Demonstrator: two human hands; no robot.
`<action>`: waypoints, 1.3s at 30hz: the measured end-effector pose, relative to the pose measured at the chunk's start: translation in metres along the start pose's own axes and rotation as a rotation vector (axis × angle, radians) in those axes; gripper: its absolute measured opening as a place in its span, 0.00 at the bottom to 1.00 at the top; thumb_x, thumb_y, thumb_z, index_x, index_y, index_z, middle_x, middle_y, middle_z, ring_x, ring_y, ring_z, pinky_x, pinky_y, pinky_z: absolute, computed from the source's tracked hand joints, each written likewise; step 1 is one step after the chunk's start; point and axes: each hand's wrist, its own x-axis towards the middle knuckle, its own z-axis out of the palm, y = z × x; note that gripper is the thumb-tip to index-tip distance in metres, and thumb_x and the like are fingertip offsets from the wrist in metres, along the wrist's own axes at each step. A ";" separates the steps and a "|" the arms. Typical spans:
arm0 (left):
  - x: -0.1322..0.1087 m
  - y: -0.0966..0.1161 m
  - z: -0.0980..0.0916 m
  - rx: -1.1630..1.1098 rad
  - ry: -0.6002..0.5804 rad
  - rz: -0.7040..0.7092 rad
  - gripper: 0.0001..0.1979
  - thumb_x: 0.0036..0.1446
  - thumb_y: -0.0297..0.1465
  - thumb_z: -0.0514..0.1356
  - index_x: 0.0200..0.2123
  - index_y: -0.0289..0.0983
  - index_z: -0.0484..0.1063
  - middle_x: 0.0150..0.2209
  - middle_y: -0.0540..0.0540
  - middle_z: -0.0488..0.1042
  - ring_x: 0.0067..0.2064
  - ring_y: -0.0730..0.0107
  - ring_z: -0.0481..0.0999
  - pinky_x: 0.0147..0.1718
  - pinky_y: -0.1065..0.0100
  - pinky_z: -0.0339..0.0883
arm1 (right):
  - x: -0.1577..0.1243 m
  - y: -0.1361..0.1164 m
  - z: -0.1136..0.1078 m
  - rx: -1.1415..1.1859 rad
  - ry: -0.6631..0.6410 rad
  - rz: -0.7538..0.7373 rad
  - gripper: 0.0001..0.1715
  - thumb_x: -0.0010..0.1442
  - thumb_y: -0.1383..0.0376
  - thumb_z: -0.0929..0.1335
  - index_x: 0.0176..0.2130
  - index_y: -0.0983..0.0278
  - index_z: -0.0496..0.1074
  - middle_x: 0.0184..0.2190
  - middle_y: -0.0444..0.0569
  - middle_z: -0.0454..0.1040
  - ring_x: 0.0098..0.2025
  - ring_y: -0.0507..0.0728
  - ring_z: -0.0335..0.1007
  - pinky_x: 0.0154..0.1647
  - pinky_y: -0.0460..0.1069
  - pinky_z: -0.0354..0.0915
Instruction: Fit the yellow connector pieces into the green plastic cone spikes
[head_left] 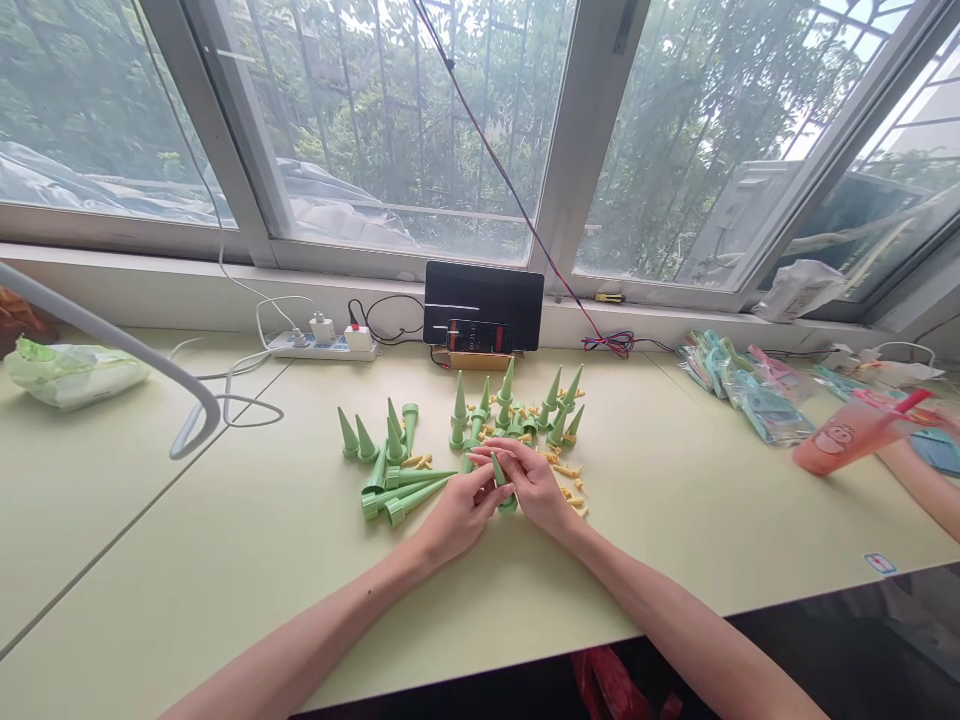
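Note:
Between my two hands, a green plastic watering spike [499, 468] stands roughly upright, its pointed end up. My left hand [463, 512] is closed on its left side, thumb toward the base. My right hand [536, 488] closes on it from the right, with its fingers reaching over toward my left hand, so part of the grip is hidden. Beyond the hands, more green spikes [459, 400] stand on their caps. Several others lie on their sides to the left, among them a long spike [416, 500]. Small yellow valve pieces [568, 470] are scattered to the right of and behind my hands.
A phone [480, 337] leans against a dark tablet [484, 290] by the window. A power strip [322, 347] with cables sits left of them. At right are bagged items [757, 395] and a pink drink cup [847, 435] beside another person's arm [922, 490]. A white curved bar [112, 330] crosses the left.

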 end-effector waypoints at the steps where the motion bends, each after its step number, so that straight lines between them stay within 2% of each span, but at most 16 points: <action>1: 0.000 -0.001 0.000 0.015 0.004 0.012 0.13 0.64 0.37 0.53 0.29 0.37 0.62 0.23 0.54 0.59 0.25 0.75 0.55 0.25 0.71 0.52 | 0.000 0.000 0.000 -0.002 0.001 -0.002 0.20 0.67 0.51 0.64 0.50 0.60 0.73 0.47 0.53 0.79 0.52 0.63 0.76 0.55 0.59 0.71; 7: 0.000 -0.005 0.000 0.156 0.023 0.116 0.17 0.64 0.34 0.54 0.23 0.37 0.53 0.22 0.55 0.56 0.25 0.76 0.52 0.25 0.71 0.48 | 0.002 0.003 -0.002 -0.012 -0.011 0.012 0.19 0.68 0.52 0.64 0.47 0.61 0.75 0.47 0.52 0.79 0.52 0.62 0.77 0.56 0.58 0.70; 12: -0.002 -0.004 0.001 0.232 0.037 0.205 0.19 0.65 0.34 0.54 0.22 0.37 0.54 0.21 0.55 0.55 0.25 0.76 0.51 0.25 0.71 0.48 | 0.002 -0.001 -0.001 0.074 -0.048 0.064 0.21 0.66 0.50 0.65 0.47 0.61 0.75 0.47 0.52 0.79 0.52 0.63 0.77 0.57 0.59 0.70; 16: -0.004 0.000 0.001 0.279 0.076 0.243 0.18 0.65 0.35 0.55 0.23 0.37 0.58 0.23 0.53 0.59 0.25 0.76 0.55 0.26 0.70 0.52 | 0.005 -0.006 -0.009 0.231 -0.027 0.092 0.26 0.64 0.45 0.65 0.48 0.62 0.74 0.49 0.56 0.78 0.54 0.64 0.75 0.61 0.62 0.66; 21: -0.007 0.012 -0.004 0.198 0.042 0.305 0.16 0.63 0.35 0.57 0.24 0.35 0.64 0.32 0.48 0.66 0.27 0.77 0.62 0.27 0.71 0.61 | 0.010 -0.017 -0.025 0.484 -0.152 0.174 0.43 0.59 0.31 0.57 0.54 0.58 0.71 0.58 0.55 0.72 0.64 0.65 0.64 0.66 0.65 0.55; 24: -0.008 0.021 -0.006 0.105 -0.024 0.303 0.15 0.62 0.34 0.58 0.24 0.34 0.68 0.46 0.41 0.71 0.29 0.78 0.69 0.27 0.71 0.66 | 0.008 -0.025 -0.028 0.567 -0.219 0.268 0.53 0.53 0.26 0.52 0.60 0.54 0.67 0.64 0.52 0.65 0.69 0.65 0.54 0.67 0.65 0.51; 27: -0.008 0.029 -0.007 0.045 -0.079 0.293 0.14 0.62 0.35 0.58 0.25 0.34 0.70 0.56 0.39 0.69 0.35 0.73 0.75 0.25 0.73 0.68 | 0.004 -0.029 -0.026 0.669 -0.341 0.315 0.58 0.50 0.24 0.50 0.65 0.51 0.60 0.69 0.49 0.55 0.72 0.66 0.44 0.65 0.67 0.51; 30: -0.008 0.034 -0.007 0.034 -0.128 0.306 0.14 0.62 0.34 0.58 0.26 0.34 0.72 0.62 0.39 0.65 0.41 0.68 0.78 0.28 0.72 0.71 | 0.001 -0.026 -0.025 0.705 -0.409 0.325 0.61 0.48 0.23 0.51 0.68 0.49 0.54 0.71 0.49 0.50 0.73 0.68 0.39 0.64 0.68 0.53; 33: -0.010 0.037 -0.007 0.059 -0.147 0.329 0.14 0.62 0.34 0.58 0.26 0.34 0.73 0.65 0.40 0.63 0.43 0.65 0.78 0.38 0.65 0.74 | 0.002 -0.021 -0.024 0.711 -0.432 0.343 0.61 0.48 0.23 0.51 0.69 0.49 0.52 0.71 0.49 0.50 0.73 0.67 0.39 0.64 0.66 0.53; 36: -0.012 0.036 -0.005 0.073 -0.148 0.333 0.15 0.61 0.34 0.59 0.24 0.34 0.73 0.66 0.41 0.62 0.42 0.64 0.79 0.45 0.60 0.73 | 0.002 -0.018 -0.023 0.712 -0.443 0.370 0.59 0.50 0.24 0.52 0.69 0.49 0.50 0.71 0.49 0.50 0.72 0.66 0.41 0.64 0.65 0.53; 39: -0.012 0.034 -0.002 0.056 -0.145 0.355 0.17 0.61 0.35 0.60 0.22 0.34 0.71 0.66 0.41 0.63 0.46 0.60 0.79 0.46 0.60 0.73 | 0.002 -0.019 -0.023 0.711 -0.449 0.407 0.55 0.54 0.27 0.53 0.70 0.50 0.49 0.71 0.49 0.51 0.72 0.65 0.41 0.65 0.64 0.52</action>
